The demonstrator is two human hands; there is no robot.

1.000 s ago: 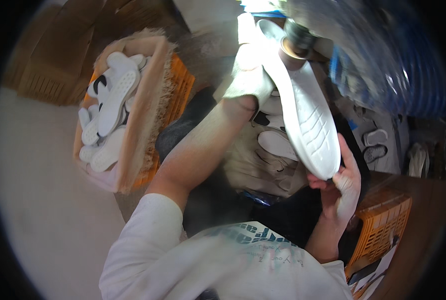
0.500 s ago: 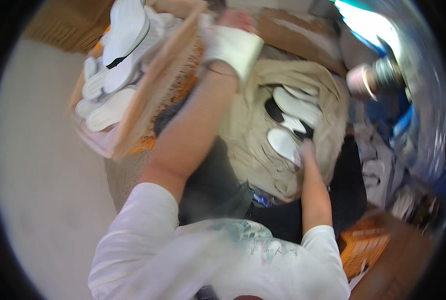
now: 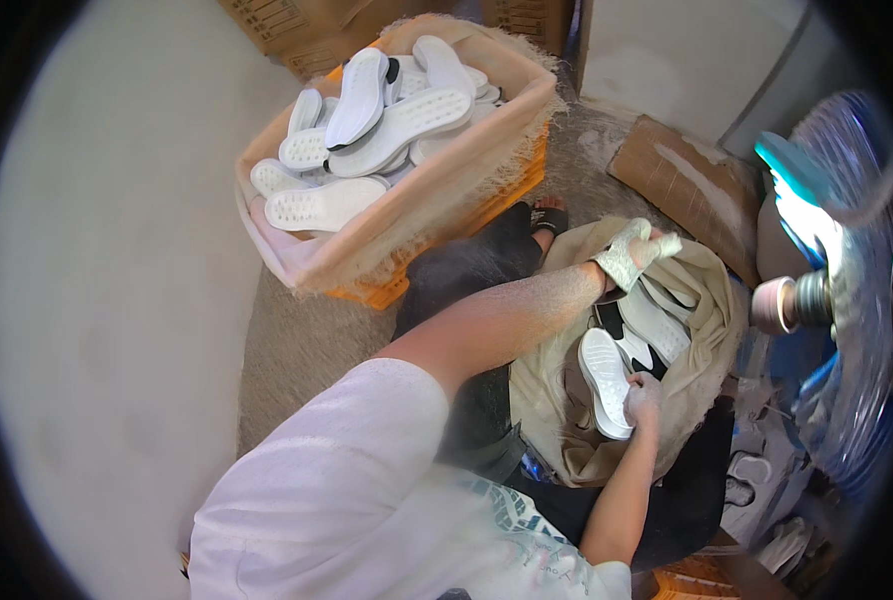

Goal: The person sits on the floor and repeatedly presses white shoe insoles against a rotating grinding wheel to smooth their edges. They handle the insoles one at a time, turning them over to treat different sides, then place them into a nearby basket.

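A white shoe sole [image 3: 603, 375] stands tilted at the near side of a beige cloth-lined container [image 3: 556, 400] between my knees. My right hand [image 3: 643, 400] is closed around its near right edge. Several more white soles [image 3: 654, 325], some with black parts, lie inside the cloth beyond it. Over the far side of this container is my left hand [image 3: 641, 252], in a dusty white glove that leaves some fingertips bare. Its thumb and fingers are apart, and nothing shows between them.
An orange crate [image 3: 526, 180] lined with pale cloth, heaped with white soles [image 3: 396, 130], stands far left. At right are a grinding wheel [image 3: 772, 305] on a spindle, a bright lamp [image 3: 794, 170] and plastic sheeting [image 3: 866, 400]. Flattened cardboard [image 3: 686, 190] lies behind the container.
My left hand has come from beside the crate to above the cloth-lined container. The sole at my right hand is now gripped and more upright. The whole view has shifted.
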